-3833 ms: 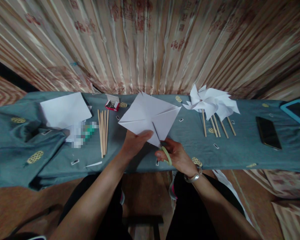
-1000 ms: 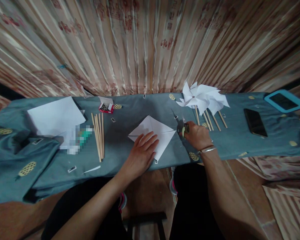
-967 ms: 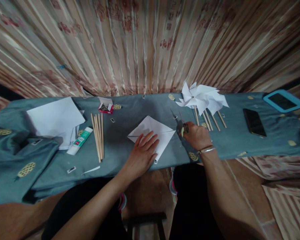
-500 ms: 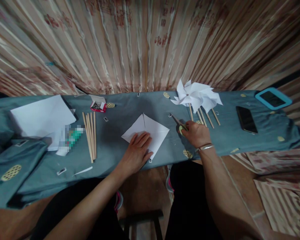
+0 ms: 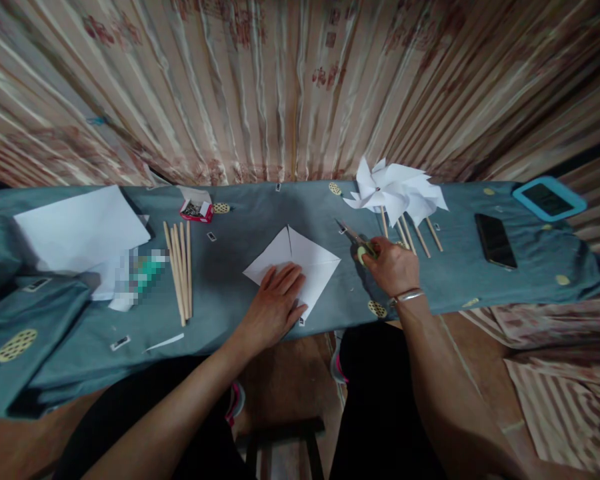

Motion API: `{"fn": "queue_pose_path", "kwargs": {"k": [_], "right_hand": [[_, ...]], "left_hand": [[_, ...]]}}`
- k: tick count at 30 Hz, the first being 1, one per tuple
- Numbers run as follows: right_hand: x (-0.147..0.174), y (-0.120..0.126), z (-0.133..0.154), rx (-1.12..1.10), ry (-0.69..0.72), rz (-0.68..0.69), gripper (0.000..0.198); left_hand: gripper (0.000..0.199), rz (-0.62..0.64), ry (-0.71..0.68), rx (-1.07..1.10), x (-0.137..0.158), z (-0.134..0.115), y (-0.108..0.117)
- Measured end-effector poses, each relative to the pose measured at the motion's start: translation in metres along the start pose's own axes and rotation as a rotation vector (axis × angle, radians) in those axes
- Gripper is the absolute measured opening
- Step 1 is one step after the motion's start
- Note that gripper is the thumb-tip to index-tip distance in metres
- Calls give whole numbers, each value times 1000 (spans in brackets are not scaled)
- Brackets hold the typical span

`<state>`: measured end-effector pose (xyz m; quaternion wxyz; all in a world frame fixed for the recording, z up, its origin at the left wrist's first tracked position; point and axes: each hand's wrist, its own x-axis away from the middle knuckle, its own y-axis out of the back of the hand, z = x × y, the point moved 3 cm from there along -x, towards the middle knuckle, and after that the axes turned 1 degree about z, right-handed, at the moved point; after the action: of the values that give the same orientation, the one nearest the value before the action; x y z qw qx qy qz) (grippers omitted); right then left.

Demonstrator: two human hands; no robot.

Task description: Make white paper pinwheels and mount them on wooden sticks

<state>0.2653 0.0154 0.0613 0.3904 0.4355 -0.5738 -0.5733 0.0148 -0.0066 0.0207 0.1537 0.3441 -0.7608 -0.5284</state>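
Note:
A white square of paper point(image 5: 313, 267) lies turned like a diamond on the cloth-covered table, with a slit running in from its far corner and crease lines across it. My left hand point(image 5: 276, 303) rests flat on its near-left part, fingers extended. To the right of the paper, my right hand point(image 5: 391, 265) grips a pair of scissors point(image 5: 359, 243) by the yellow-green handles, the blades pointing away and to the left. Several white paper pinwheels point(image 5: 397, 190) on wooden sticks lie just beyond my right hand.
Left of the paper lie several wooden sticks point(image 5: 181, 273), a small red box of metal pins point(image 5: 196, 210), a paper stack point(image 5: 83, 230) and a blurred green item point(image 5: 150, 272). A phone point(image 5: 495, 240) and a blue-framed tablet point(image 5: 549, 199) are at the right. A curtain point(image 5: 290, 93) hangs behind.
My right hand and the scissors have shifted slightly left, and the scissor tips now sit a little farther from me. My left hand stays on the paper.

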Motion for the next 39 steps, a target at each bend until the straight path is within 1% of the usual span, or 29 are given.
{"fn": "queue_pose_path", "kwargs": {"k": [5,10,16,18,22,24,26,28,30,32,34,36,39], "right_hand": [[0,-5,-6,-82,-12,8,35],[0,-5,-8,-150,-45,6,24],[-1,-1,-5,-26,-73,66,20],[-2,-1,-6,-50,-59,97,18],[-1,-2,-14,-167,17,165,15],[2,0,-19,-221,2,133,18],[6,5,-17,-294,-16,9,22],[12,9,-5,-393,30,-142,24],[20,6,17,-533,158,-199,21],[26,-1,41,-635,281,-199,21],[30,-10,63,-680,360,-191,28],[30,-19,78,-678,368,-171,36],[27,-29,88,-652,352,-136,39]], "left_hand": [[46,3,10,24,0,0,1],[46,6,17,38,0,0,2],[49,20,19,33,0,0,1],[49,18,19,37,0,0,1],[47,13,14,54,-1,0,2],[48,16,16,59,-1,0,3],[48,11,17,59,-1,0,3],[48,2,16,59,-1,0,2],[47,-4,17,59,-2,1,2],[47,3,19,57,-2,0,2],[49,8,22,56,-2,0,2],[51,14,23,59,-3,0,2],[53,28,27,55,-3,-1,2]]}}
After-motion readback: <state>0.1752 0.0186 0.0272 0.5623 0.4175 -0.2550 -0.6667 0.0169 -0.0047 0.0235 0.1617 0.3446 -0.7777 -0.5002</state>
